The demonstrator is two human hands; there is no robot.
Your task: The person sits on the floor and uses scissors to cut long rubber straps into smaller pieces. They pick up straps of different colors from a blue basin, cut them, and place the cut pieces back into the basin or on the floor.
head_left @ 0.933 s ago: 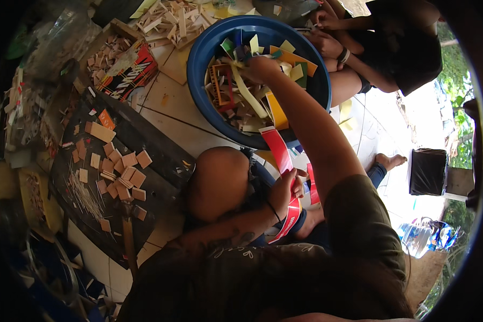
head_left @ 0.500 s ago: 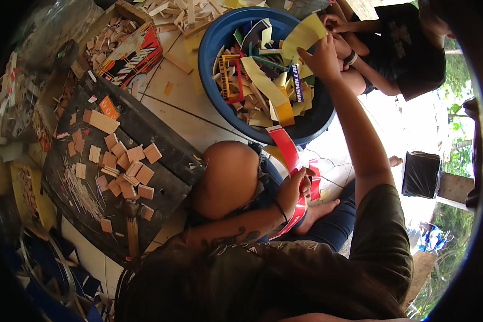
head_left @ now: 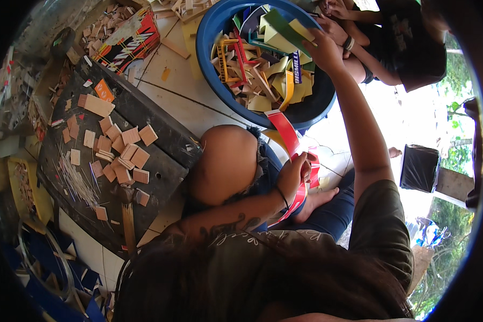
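My left hand [head_left: 297,174] is closed around a bundle of glossy red strips [head_left: 285,131] above my bent leg. The strips curl out on both sides of the fist. My right hand [head_left: 327,52] reaches over the far side of a blue tub [head_left: 205,70], its fingers closed on a flat green strip [head_left: 285,31] with pale yellow beside it. Inside the tub lie pale yellow strips, wood offcuts, and red and yellow frame-like pieces [head_left: 236,60]. My fingertips partly hide where the green strip is gripped.
On my left, a dark board [head_left: 169,142] carries small wooden blocks [head_left: 129,134] and a heap of thin sticks [head_left: 76,174]. Beyond it stands a box of wood pieces [head_left: 126,40]. A co-worker's hands [head_left: 333,27] are close to my right hand. A black-wrapped box [head_left: 420,167] sits at the right.
A broad yellow strip was in my right hand; now a green one is there, lower over the tub. The long yellow strip across the tub has shifted. My left hand still holds the red strips.
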